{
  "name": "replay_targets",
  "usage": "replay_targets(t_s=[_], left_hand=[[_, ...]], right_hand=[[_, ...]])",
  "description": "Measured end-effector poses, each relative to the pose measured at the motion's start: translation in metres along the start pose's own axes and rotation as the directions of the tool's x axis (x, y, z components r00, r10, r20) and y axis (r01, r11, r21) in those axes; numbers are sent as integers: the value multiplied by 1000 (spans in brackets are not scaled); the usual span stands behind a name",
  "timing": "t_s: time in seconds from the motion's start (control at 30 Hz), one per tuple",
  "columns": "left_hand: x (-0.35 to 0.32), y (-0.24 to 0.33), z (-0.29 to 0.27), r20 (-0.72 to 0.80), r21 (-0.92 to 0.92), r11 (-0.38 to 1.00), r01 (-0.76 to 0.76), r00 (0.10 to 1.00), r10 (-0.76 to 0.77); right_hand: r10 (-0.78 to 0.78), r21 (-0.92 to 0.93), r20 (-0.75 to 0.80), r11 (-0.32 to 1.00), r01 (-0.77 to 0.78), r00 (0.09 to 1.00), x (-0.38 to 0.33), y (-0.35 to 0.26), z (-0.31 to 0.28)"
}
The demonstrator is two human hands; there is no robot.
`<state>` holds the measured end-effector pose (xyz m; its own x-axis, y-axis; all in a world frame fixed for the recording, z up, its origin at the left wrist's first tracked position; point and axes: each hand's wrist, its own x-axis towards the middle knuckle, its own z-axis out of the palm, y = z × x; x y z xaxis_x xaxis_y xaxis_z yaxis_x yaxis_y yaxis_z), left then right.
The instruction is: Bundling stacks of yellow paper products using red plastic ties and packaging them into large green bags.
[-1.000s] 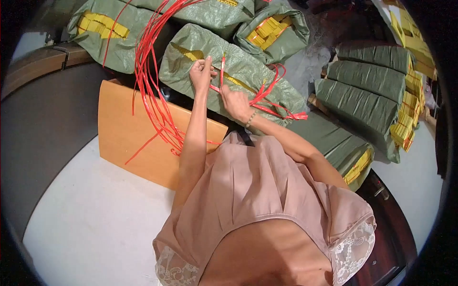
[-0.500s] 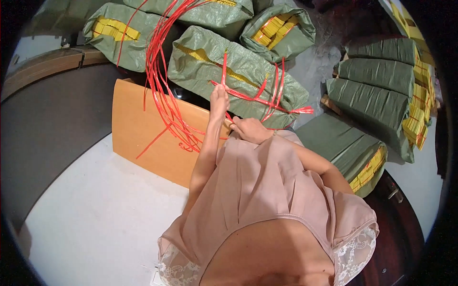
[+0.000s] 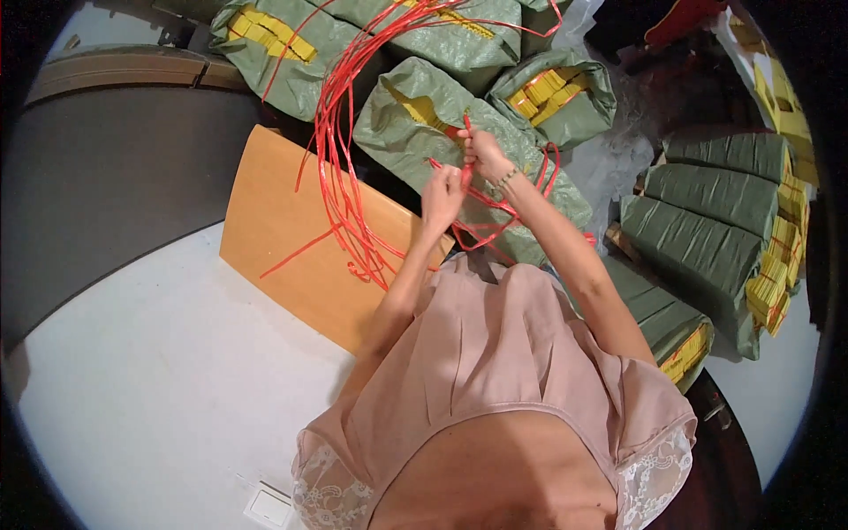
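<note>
A green woven sack (image 3: 389,132) lies in front of me, with yellow packets (image 3: 420,108) showing through its slit-like opening. Red plastic twine (image 3: 481,196) runs across the sack's top and loops around its right end. Fingers closed, my left hand (image 3: 444,198) grips a piece of this twine at the sack's near side. My right hand (image 3: 488,156), just above and right of it, is also closed around red twine, over the opening. A short red end pokes up past its fingers. Part of the twine between the hands is covered by the fingers.
A loose hank of red twine (image 3: 329,159) hangs over an orange-brown board (image 3: 287,216) at my left. More green sacks of yellow packets stand behind, including an open one (image 3: 601,102). Dark green bundles (image 3: 698,199) are stacked at the right. A dark panel (image 3: 132,168) is far left.
My right hand has moved up and forward from near my body to the sack's opening and grips twine there. My left hand has shifted slightly right and nearer. The view has shifted a little.
</note>
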<state>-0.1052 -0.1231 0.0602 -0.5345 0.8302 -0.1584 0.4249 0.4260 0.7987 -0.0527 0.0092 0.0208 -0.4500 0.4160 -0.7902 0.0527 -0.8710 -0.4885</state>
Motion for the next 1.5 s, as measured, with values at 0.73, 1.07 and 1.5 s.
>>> replay_targets(t_s=[0.73,1.07,1.5], left_hand=[[23,-42,29,-67,-61,889,454,887,-457],[34,-41,27,90,-782,401,478,722,-686],[28,-38,19,182,-851,280,443,751,-635]], right_hand=[[-516,-902,233,202,382,824,-36,-25,3],[-550,-875,250,224,429,797,-53,-21,-14],[-52,-632,52,772,73,997,-12,-63,-20]])
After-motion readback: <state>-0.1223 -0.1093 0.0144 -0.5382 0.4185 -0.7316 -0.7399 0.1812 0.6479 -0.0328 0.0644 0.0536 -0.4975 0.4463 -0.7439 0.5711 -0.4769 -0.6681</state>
